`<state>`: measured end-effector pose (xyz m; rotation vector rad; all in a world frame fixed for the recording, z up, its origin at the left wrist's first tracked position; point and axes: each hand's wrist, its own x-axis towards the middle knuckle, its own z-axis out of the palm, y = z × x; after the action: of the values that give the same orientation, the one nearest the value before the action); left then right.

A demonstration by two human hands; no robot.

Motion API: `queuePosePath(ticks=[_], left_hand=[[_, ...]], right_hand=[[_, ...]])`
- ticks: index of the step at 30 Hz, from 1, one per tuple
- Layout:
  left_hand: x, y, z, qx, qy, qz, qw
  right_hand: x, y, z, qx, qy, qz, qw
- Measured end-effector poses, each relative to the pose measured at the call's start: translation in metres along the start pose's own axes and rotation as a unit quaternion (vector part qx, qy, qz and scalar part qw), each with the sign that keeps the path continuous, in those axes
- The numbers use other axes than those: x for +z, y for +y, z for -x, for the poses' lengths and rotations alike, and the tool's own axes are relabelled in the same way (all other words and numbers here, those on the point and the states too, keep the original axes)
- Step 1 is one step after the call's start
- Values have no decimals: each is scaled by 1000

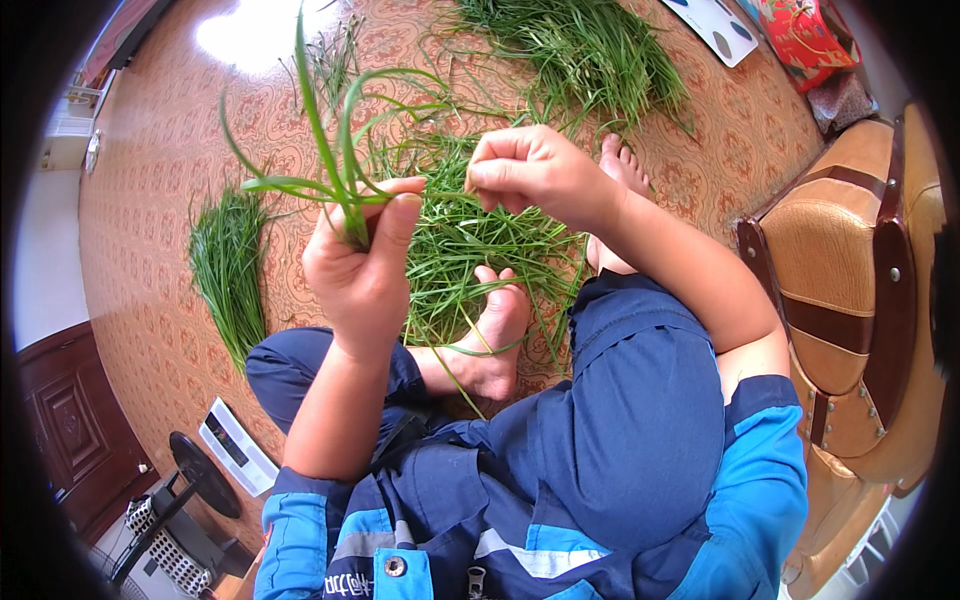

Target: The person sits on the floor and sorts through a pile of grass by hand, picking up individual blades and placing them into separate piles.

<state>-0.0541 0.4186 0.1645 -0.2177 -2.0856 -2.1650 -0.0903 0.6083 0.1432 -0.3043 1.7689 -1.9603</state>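
Note:
My left hand (358,266) is raised with a few garlic chives (330,161) pinched between thumb and fingers, their long leaves curving upward and outward. A thin chive strand (448,196) stretches sideways from that hand to my right hand (536,176). Thumb and bent fingers of my right hand close on the strand's far end. Below both hands, a loose pile of chives (480,240) spreads over the floor around my bare feet. Some leaves lie across the nearer foot (499,330).
A neat chive bundle (229,274) lies at left, with a larger heap (577,56) at the far side. Thin scraps (334,64) lie beyond my left hand. A brown leather sofa (825,262) stands at right. A white scale (238,448) and a fan's round black base (204,474) are at lower left.

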Motion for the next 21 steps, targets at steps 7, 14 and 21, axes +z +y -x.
queuePosePath(ticks=[7, 14, 21], left_hand=[[-6, 1, -5, -53, -15, 133, 990], [4, -2, -3, -66, -56, 70, 994], [7, -6, 2, -7, -22, 5, 1000]], right_hand=[[-7, 1, 8, 40, 81, 441, 893], [19, -17, 2, -53, -89, -3, 995], [8, -12, 5, -14, -134, -61, 989]])
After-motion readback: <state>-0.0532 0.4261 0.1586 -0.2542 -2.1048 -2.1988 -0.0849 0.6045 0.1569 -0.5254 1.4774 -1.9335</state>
